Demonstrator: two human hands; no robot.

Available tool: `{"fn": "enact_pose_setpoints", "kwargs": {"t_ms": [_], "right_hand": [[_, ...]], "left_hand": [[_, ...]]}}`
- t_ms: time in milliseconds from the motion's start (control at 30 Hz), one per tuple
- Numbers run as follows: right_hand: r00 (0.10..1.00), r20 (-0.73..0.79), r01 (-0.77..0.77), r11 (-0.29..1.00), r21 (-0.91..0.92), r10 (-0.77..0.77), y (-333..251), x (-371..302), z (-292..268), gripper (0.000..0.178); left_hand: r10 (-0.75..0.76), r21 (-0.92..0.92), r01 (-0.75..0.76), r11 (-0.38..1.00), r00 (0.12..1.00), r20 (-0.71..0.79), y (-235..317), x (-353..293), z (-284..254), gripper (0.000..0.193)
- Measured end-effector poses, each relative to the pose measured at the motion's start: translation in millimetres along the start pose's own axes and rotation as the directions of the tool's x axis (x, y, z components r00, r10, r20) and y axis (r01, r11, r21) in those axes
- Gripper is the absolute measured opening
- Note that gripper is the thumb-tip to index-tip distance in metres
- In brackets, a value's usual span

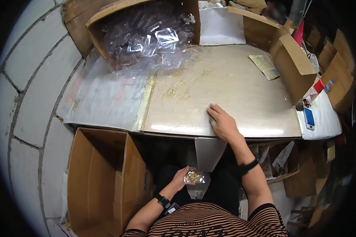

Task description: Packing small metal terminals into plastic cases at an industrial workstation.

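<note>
Low over my lap, my left hand [181, 177] is closed round the edge of a small clear plastic box [194, 177]. Short gold-coloured pieces lie inside the box. My right hand [224, 123] rests on the smooth table top [257, 98] near its front edge, fingers stretched forward and thumb slightly apart. Nothing shows in that hand, though its palm side is hidden. Thin gold-coloured pins [176, 93] lie scattered on the table, to the left of and beyond my right hand.
A cardboard box [93, 29] of clear plastic containers [166, 37] lies open at the back left. Below the table's left end stands another open carton [101, 181]. Cardboard flaps [294, 57] border the right side, with a blue-screened device [309, 118] beside them. A block wall [35, 91] runs along the left.
</note>
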State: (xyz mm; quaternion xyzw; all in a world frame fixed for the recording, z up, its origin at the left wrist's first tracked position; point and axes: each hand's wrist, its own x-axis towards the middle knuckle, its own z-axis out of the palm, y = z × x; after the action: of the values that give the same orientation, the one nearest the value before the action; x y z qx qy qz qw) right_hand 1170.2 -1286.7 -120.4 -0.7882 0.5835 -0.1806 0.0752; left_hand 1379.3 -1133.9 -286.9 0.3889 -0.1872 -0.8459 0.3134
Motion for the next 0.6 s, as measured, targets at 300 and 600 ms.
{"fn": "enact_pose_setpoints", "kwargs": {"t_ms": [300,600], "right_hand": [[0.998,-0.053,-0.011,0.996,0.088,0.016,-13.5,-34.9,4.9,0.042],[0.996,-0.066,0.071,0.988,0.139,-0.062,-62.1,-111.7,-8.8,0.043]], "left_hand": [[-0.056,-0.024,0.057,0.998,0.997,0.051,-4.0,23.2,30.7,0.046],[-0.06,-0.008,0.061,0.998,0.995,0.079,-6.6,26.0,37.2,0.043]]}}
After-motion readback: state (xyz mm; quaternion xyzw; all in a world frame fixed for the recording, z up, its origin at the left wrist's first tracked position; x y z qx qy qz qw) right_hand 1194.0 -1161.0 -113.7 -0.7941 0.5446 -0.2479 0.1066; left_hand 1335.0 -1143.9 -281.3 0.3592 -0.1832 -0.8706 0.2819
